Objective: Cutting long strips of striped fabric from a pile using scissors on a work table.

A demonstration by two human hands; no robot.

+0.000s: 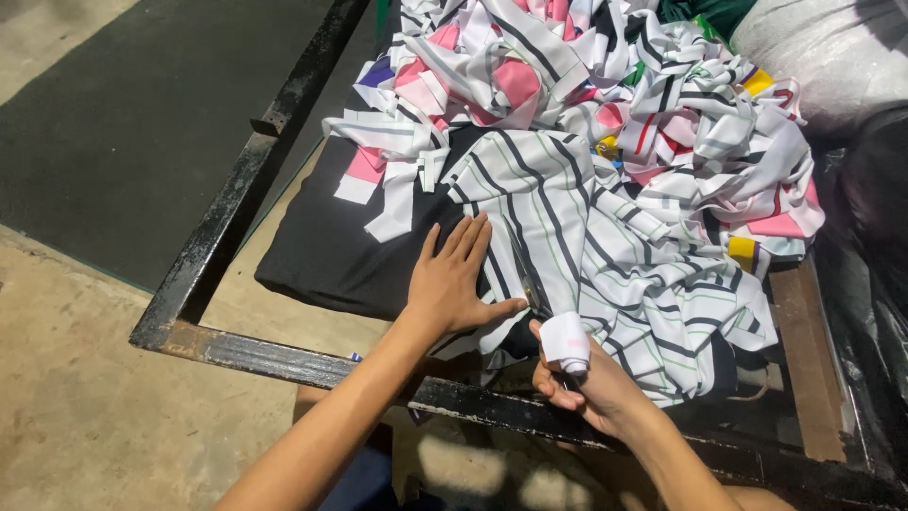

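Left hand flattens striped cloth.

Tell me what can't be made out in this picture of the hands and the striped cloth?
- Right hand, head view: white wrapping hides one finger; any tool it grips is hidden.
- Striped cloth under the left hand: its far end is buried in the scrap pile.
- Pile's top: cut off by the picture's edge.

One head-worn camera looks steeply down, close over the cloth-piled bench.

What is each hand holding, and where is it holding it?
The left hand holds nothing; it lies flat on the striped cloth. The right hand seems to grip scissors by the handles, mostly hidden.
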